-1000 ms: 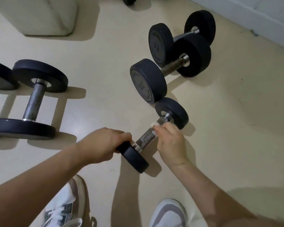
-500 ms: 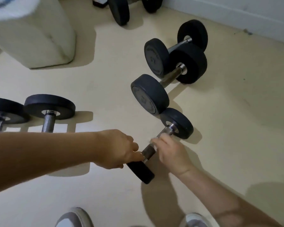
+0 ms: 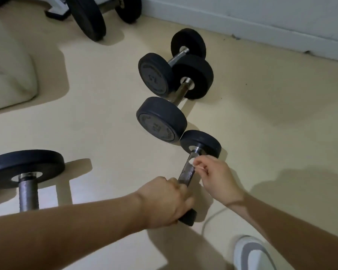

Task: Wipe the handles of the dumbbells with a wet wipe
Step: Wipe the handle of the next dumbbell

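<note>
A small black dumbbell point(image 3: 201, 143) lies on the floor with its metal handle point(image 3: 186, 173) running toward me. My left hand point(image 3: 164, 201) grips its near weight and the near end of the handle. My right hand point(image 3: 215, 176) pinches a small white wet wipe point(image 3: 191, 162) against the far end of the handle, just below the far weight. Only a little of the wipe shows between the fingers.
Two bigger dumbbells point(image 3: 162, 117) point(image 3: 189, 43) lie just beyond, the nearer touching the small one. Another dumbbell point(image 3: 25, 168) lies at the left. Large weight plates point(image 3: 88, 16) stand at the back by the white wall point(image 3: 261, 16). A cream cushion point(image 3: 8, 75) sits left. My shoe point(image 3: 250, 252) is at the bottom.
My head has lifted, so the scene slid down in view. My right hand and the wipe slid from mid-handle up to its far end. My left hand kept its grip.
</note>
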`<state>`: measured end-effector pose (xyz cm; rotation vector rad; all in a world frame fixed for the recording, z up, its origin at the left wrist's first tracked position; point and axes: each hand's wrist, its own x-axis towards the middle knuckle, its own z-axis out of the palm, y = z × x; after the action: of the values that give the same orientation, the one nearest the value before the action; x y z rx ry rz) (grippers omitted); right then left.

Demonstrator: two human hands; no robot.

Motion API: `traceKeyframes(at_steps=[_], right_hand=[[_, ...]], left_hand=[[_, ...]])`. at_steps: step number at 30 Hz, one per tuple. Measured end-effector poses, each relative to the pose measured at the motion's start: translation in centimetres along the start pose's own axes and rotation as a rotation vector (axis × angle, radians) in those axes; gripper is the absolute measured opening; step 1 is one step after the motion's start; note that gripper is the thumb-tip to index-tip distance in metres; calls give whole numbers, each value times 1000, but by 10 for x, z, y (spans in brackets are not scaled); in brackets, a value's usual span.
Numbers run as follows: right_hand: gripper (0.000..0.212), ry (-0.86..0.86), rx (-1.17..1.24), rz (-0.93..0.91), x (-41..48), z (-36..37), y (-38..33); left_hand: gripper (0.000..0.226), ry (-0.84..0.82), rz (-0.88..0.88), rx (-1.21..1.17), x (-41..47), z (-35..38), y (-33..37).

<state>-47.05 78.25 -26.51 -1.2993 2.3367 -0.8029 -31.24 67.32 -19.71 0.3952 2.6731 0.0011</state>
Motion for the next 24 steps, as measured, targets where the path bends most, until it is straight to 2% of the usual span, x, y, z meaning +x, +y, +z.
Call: traceKeyframes(at_steps=[2, 5, 7, 9, 10, 13, 17, 21, 24], right_hand=[[21, -102, 130, 188, -5, -2, -7], [31, -62, 430, 417, -21, -17, -9], [30, 1, 711, 535, -37, -33, -11], [29, 64, 837, 599, -52, -48, -13], [26, 96, 820, 611, -56, -51, -14], [23, 143, 546, 512, -48, -55, -5], [14, 127, 427, 342, -31, -47, 9], [13, 74, 378, 277, -19, -22, 10], [12, 2, 475, 298, -15, -6, 7]], left_hand=[[20, -89, 30, 23, 18, -3, 9], [17, -166, 129, 162, 32, -1, 16], [16, -141, 164, 195, 34, -3, 17], [22, -74, 153, 130, 35, -6, 18], [25, -58, 150, 99, 36, -9, 19], [35, 49, 125, 14, 43, -18, 26], [43, 187, -61, -179, 40, -24, 44], [37, 101, -240, -395, 32, -5, 71], [39, -6, -349, -442, 16, 16, 80]])
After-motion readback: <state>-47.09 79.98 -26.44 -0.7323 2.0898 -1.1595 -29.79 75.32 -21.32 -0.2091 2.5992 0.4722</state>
